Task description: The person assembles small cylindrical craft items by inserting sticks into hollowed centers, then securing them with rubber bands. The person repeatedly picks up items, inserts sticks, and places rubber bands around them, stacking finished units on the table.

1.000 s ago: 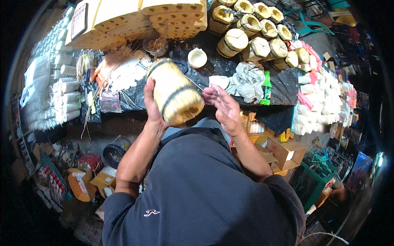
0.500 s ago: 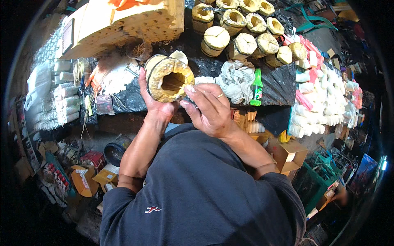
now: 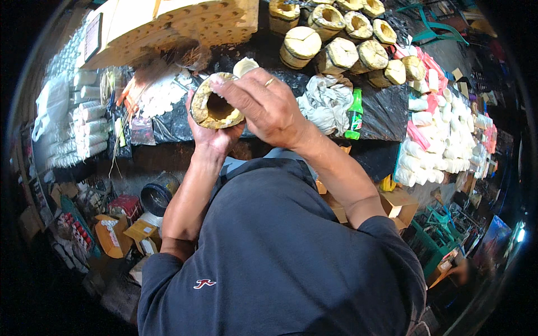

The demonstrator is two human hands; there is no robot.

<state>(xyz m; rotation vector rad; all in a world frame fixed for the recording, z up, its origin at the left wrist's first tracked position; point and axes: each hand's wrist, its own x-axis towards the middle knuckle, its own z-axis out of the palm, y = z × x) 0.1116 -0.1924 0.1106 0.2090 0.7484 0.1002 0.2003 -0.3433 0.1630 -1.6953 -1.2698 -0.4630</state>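
Observation:
A hollow, yellowish cylinder (image 3: 202, 109), rough and mold-like, is tilted so its dark opening faces me. My left hand (image 3: 214, 140) wraps it from below and the left side. Bent over its upper right rim is my right hand (image 3: 276, 109), with the fingers close together and the tips on the rim. A whitish patch shows at those fingertips; whether they pinch something small, I cannot make out. The right thumb is mostly hidden. Just behind the cylinder lies a pale, rounded piece (image 3: 245, 66) on the black-covered table (image 3: 381, 115).
Several similar banded cylinders (image 3: 301, 46) stand at the back, some hollow, some with closed, split tops. Right of my hands are a crumpled grey cloth (image 3: 327, 106) and a green bottle (image 3: 355, 115). A big yellow perforated block (image 3: 185, 25) is back left. White rolls (image 3: 431, 151) pile up at right.
My right hand has moved left and up, from the rim's lower right to its upper right. The cylinder has shifted left slightly and its opening has turned.

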